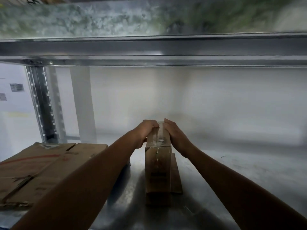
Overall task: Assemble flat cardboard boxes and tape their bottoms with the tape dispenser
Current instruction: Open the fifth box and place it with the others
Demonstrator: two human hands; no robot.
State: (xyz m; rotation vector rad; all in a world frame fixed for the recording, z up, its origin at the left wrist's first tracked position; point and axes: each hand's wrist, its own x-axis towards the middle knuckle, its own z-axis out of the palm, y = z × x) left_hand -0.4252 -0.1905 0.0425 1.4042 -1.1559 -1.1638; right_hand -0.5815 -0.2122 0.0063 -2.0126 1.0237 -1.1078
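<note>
The person's left hand [147,131] gripped the far upper end of a narrow brown cardboard box [157,173], its fingers curled over the left edge. The right hand [174,134] lay flat against the opposite side of that same end, fingers straight and pressing on the cardboard, not curled round it. Both bare forearms reached in from the bottom of the view, one on each side of the box.

A strip of clear tape [157,143] ran lengthwise down the middle of the box's upper face, glinting between the two hands. The box rested on a flat piece of brown cardboard [176,176] that showed along its right side.

Both sat on a dull grey metal shelf surface [232,173], roughly in its middle. To the left, partly hidden by the left forearm, a large brown cardboard carton [38,170] with a red stripe lay on the same surface, near the box but apart from it.

Overhead ran a galvanised steel beam [166,47] of the shelf above. A slotted metal upright [42,103] stood at the back left, and a plain white wall [216,100] closed the space behind. The view was blurred.
</note>
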